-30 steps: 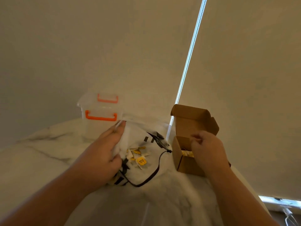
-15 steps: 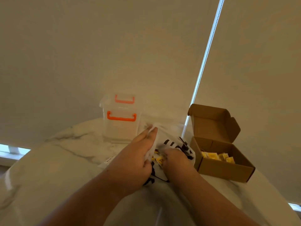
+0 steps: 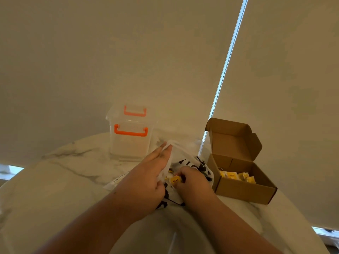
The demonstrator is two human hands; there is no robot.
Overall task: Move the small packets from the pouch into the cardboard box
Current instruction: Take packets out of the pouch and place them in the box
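A white cloth pouch (image 3: 190, 158) with black print lies on the marble table, its mouth held apart by my left hand (image 3: 146, 178), which grips the fabric's left edge. My right hand (image 3: 192, 182) is at the pouch mouth, fingers pinched on a small yellow packet (image 3: 175, 180). More yellow packets show inside the pouch beside it. To the right stands the brown cardboard box (image 3: 244, 191) with its lid flipped up, and several yellow packets (image 3: 236, 176) lie inside it.
A clear plastic container (image 3: 130, 142) with orange handles stands behind the pouch at the table's far edge. The round white marble table (image 3: 60, 182) ends close behind the box. A beaded blind cord (image 3: 222, 74) hangs in front of the beige blind.
My right hand left the cardboard box, moved left to the pouch mouth and closed on a yellow packet. My left hand kept holding the pouch. The view shifted left.
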